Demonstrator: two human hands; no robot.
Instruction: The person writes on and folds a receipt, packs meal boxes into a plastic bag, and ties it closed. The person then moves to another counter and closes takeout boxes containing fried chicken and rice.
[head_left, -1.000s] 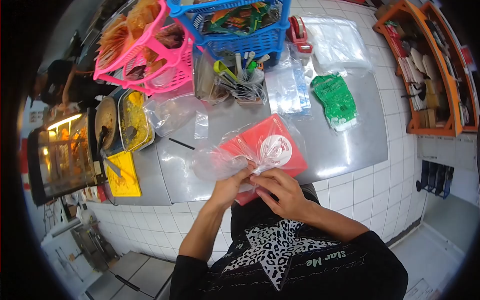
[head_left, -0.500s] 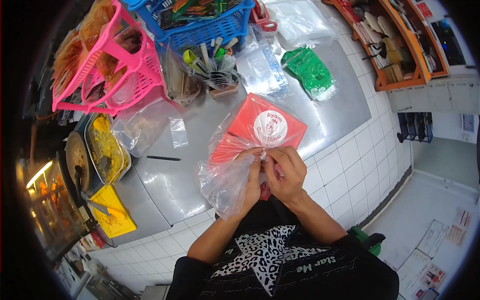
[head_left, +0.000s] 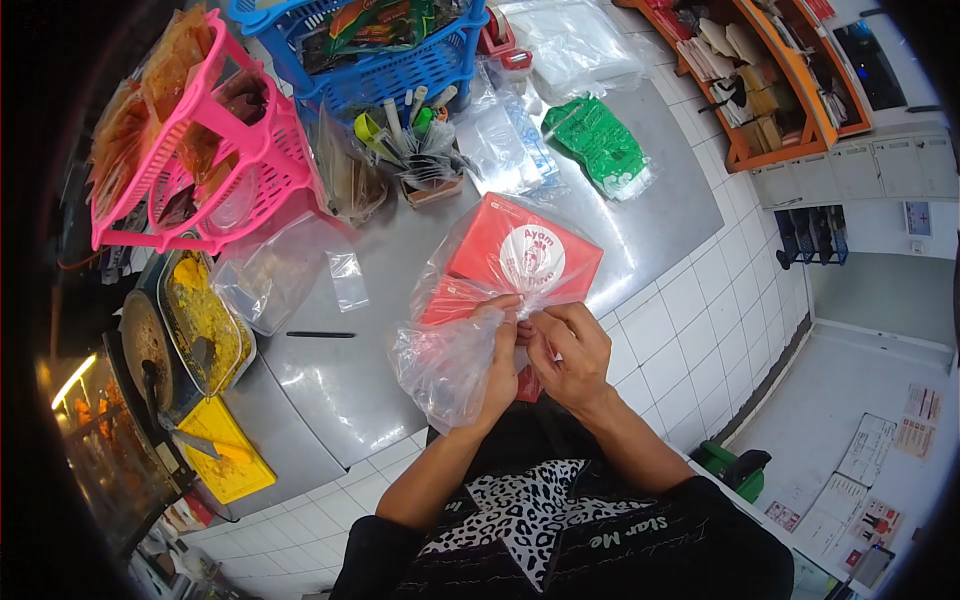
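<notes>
A red box with a round white logo sits inside a clear plastic bag at the near edge of the metal table. The bag's neck is gathered and twisted in front of the box. My left hand is closed on the gathered plastic, and the loose bag mouth puffs out to its left. Beside it, my right hand pinches the same neck between thumb and fingers. The fingertips of both hands almost meet there; whether the plastic is knotted is hidden by them.
Left of the bag lie a black pen and clear plastic bags. Pink and blue baskets stand behind, with a green packet at the back right. A knife rests on a yellow cutting board beside a food tray.
The whole view has shifted slightly. My hands stay at the bag's neck, with the right fingers a little differently bent around the plastic.
</notes>
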